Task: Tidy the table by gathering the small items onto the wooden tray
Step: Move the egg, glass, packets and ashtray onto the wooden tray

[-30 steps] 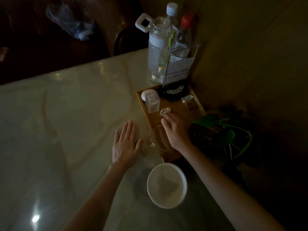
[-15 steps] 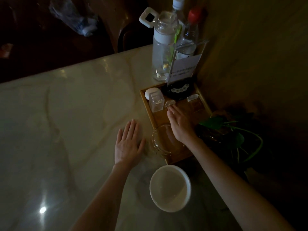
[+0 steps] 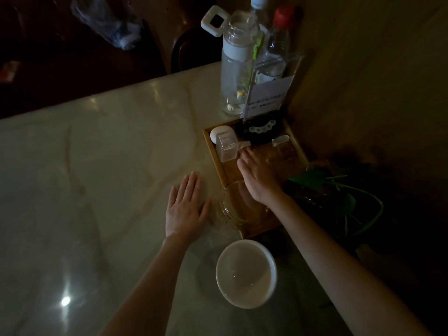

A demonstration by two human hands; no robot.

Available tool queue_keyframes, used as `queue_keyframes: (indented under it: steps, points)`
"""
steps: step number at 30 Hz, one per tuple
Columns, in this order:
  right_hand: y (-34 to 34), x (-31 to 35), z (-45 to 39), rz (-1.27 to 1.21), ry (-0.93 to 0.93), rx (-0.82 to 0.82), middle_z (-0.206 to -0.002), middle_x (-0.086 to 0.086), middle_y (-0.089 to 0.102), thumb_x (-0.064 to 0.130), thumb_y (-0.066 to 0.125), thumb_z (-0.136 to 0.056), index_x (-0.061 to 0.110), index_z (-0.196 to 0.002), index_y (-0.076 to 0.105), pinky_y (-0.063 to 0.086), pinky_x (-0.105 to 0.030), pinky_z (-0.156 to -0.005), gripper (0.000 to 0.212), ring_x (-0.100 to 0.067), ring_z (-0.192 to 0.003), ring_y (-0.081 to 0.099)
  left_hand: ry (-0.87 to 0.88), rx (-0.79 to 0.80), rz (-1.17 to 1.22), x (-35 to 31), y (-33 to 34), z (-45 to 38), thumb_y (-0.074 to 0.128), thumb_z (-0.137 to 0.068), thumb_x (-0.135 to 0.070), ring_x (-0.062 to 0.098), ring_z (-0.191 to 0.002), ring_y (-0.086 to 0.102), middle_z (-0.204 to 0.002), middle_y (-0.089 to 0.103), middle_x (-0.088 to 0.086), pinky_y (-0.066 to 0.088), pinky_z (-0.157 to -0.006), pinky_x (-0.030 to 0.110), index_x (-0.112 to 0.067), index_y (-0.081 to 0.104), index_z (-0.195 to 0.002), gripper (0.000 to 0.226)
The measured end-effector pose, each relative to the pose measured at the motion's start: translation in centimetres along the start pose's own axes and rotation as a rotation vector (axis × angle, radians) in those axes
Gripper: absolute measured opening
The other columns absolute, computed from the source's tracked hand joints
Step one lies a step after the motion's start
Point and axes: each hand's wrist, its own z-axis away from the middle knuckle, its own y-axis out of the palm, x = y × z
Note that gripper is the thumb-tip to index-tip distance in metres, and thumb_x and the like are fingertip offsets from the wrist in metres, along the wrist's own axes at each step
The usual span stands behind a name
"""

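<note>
A wooden tray (image 3: 231, 173) lies at the table's right side. At its far end are a white oval item (image 3: 219, 133), a clear plastic box (image 3: 226, 147), a black round item with white beads (image 3: 259, 129) and a small clear block (image 3: 280, 141). A glass bowl (image 3: 238, 209) sits at its near end. My right hand (image 3: 258, 180) reaches over the tray with straight fingers. Its fingertips touch a small clear piece (image 3: 244, 145) lying beside the plastic box. My left hand (image 3: 185, 207) rests flat on the marble table, left of the tray.
A white bowl (image 3: 246, 272) stands on the table near me. Behind the tray are a clear water bottle (image 3: 236, 64), a red-capped bottle (image 3: 276, 44) and a card in a stand (image 3: 266, 95). A leafy plant (image 3: 322, 187) sits right of the tray, against the wall.
My right hand has slid toward the tray's far end, and the small clear piece at its fingertips now lies beside the plastic box. My left hand has stayed flat on the table.
</note>
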Motion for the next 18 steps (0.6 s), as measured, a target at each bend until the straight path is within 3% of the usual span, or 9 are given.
queue_keyframes:
  steps: [9, 14, 18]
  points:
    - [0.1, 0.6, 0.2, 0.017, -0.002, -0.026, -0.157, -0.002, 0.01, 0.037, 0.019, -0.099, 0.016, -0.146, 0.017, -0.004, -0.04, -0.117, 0.051, -0.014, -0.145, 0.003, 0.002, 0.003, -0.011, 0.1, 0.3, -0.1, 0.011, -0.088, -0.053, 0.009, -0.139, -0.007, -0.15, -0.003, -0.007, -0.005, -0.114, 0.033, -0.021, 0.007, -0.145, 0.065]
    - [-0.6, 0.9, 1.2, -0.126, -0.013, -0.08, -0.156, -0.007, 0.013, 0.033, 0.029, -0.098, 0.012, -0.146, 0.015, 0.006, -0.036, -0.118, 0.054, -0.019, -0.144, 0.008, 0.006, -0.001, -0.002, 0.3, 0.3, -0.1, 0.009, -0.086, -0.053, 0.009, -0.139, -0.006, -0.153, 0.003, -0.004, -0.004, -0.115, 0.035, -0.02, 0.009, -0.145, 0.067]
    - [-1.6, 1.2, 2.9, -0.182, -0.028, -0.15, -0.151, -0.01, 0.027, 0.028, 0.038, -0.097, 0.01, -0.143, 0.026, 0.02, -0.031, -0.112, 0.051, -0.023, -0.14, 0.023, 0.002, 0.028, 0.021, -0.1, -0.3, 0.0, 0.009, -0.086, -0.053, 0.008, -0.138, -0.007, -0.155, 0.006, -0.001, -0.003, -0.114, 0.034, -0.019, 0.008, -0.145, 0.068]
